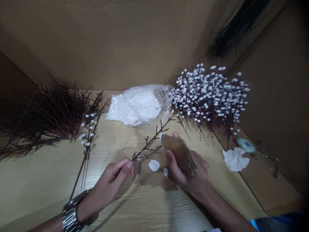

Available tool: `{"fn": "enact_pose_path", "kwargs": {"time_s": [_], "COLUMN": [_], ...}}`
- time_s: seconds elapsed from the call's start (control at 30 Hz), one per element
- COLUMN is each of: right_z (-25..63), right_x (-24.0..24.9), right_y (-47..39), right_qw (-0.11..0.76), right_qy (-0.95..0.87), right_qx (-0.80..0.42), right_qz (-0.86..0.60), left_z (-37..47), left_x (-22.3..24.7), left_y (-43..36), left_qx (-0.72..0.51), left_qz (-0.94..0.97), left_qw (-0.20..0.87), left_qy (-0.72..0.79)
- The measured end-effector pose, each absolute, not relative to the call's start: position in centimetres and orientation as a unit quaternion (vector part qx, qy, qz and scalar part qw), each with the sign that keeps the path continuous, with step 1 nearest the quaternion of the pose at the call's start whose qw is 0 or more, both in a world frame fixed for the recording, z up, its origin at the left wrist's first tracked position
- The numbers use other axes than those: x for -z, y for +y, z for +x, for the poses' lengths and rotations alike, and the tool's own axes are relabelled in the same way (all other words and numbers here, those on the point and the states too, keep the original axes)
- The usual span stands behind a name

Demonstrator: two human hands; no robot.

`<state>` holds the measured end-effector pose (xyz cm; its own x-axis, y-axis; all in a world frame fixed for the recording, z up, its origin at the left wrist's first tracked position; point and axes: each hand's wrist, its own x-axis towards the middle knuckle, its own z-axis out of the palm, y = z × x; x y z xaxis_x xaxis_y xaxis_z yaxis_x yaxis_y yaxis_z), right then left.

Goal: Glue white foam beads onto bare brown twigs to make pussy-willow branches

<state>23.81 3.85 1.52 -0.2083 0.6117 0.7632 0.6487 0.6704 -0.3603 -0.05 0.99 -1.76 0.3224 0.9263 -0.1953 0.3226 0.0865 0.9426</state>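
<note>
My left hand [116,175], with a metal watch on its wrist, is closed on the lower end of a bare brown artificial twig [152,140], which slants up to the right. My right hand [190,167] grips a thick piece of cardboard [177,153] between thumb and fingers. A small white dab [161,137] shows at its upper left corner, close to the twig's side shoots; whether they touch I cannot tell. Below lies a flat cardboard scrap [149,178] bearing a white blob [154,165] and a smaller white patch [165,172].
A clear bag of small white balls [138,106] lies at the back. Bare brown twigs [53,116] are heaped at left, beside a white-tipped twig [88,135]. White-tipped twigs [207,93] are piled at right, near a crumpled tissue [235,159] and a pale green object [245,145]. Cardboard walls [96,42] surround the table.
</note>
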Motion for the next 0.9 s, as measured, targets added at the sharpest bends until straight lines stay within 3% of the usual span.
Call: {"fn": "enact_pose_path", "kwargs": {"time_s": [0.9], "right_z": [24.52], "right_x": [-1.75], "right_y": [3.65], "right_qw": [0.478], "right_qy": [-0.77], "right_qx": [0.034], "right_qz": [-0.421], "left_z": [-0.12], "left_x": [1.88], "left_y": [0.93], "left_qx": [-0.282], "left_qz": [0.61], "left_qw": [0.529], "left_qy": [0.519]}}
